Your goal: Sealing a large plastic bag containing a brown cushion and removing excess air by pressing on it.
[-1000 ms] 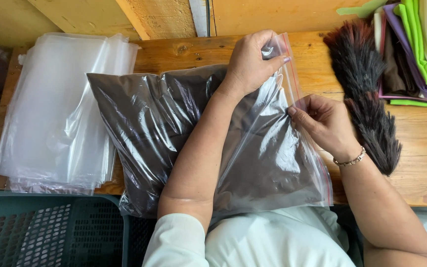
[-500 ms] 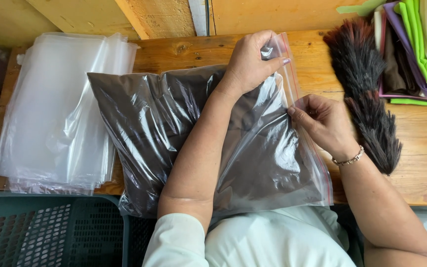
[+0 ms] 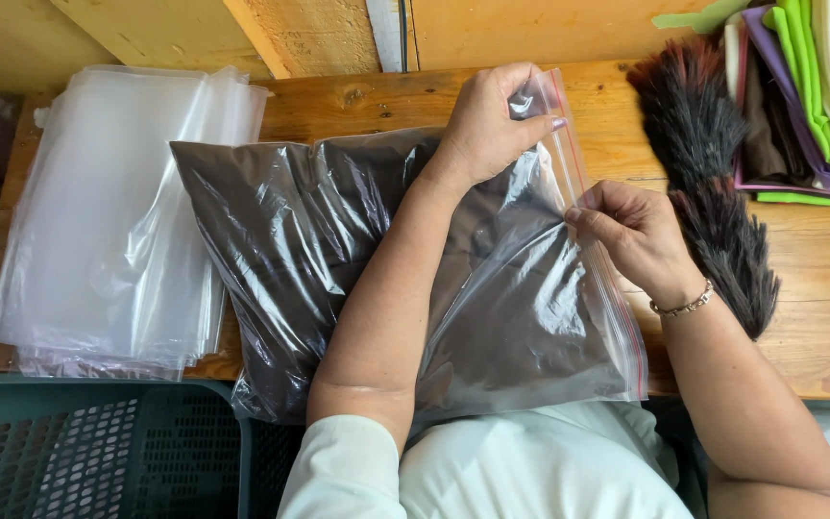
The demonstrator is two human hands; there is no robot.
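**Hands working along the zip edge of a filled bag**

A clear zip bag [image 3: 357, 288] packed with dark brown cloth lay across the wooden table [image 3: 818, 317], its red-lined closure strip running down the right side. The left hand [image 3: 492, 125] was closed on the far corner of that strip, pinching the plastic between thumb and fingers, with the forearm lying over the bag. The right hand [image 3: 631, 235] pinched the strip lower down, nearer the person, fingertips tight on the seal.

Compared with a second before, very little had moved: both hands sat at almost the same spots on the strip and the bag had not shifted. The right hand's pinch looked only slightly adjusted, so the seal seemed to be pressed at one point rather than run along.

To the left lay a stack of empty clear bags [image 3: 108, 221]. To the right were a dark feather duster [image 3: 713, 192] and folded coloured fabric [image 3: 809, 86]. A green perforated crate [image 3: 79, 452] stood near-left.
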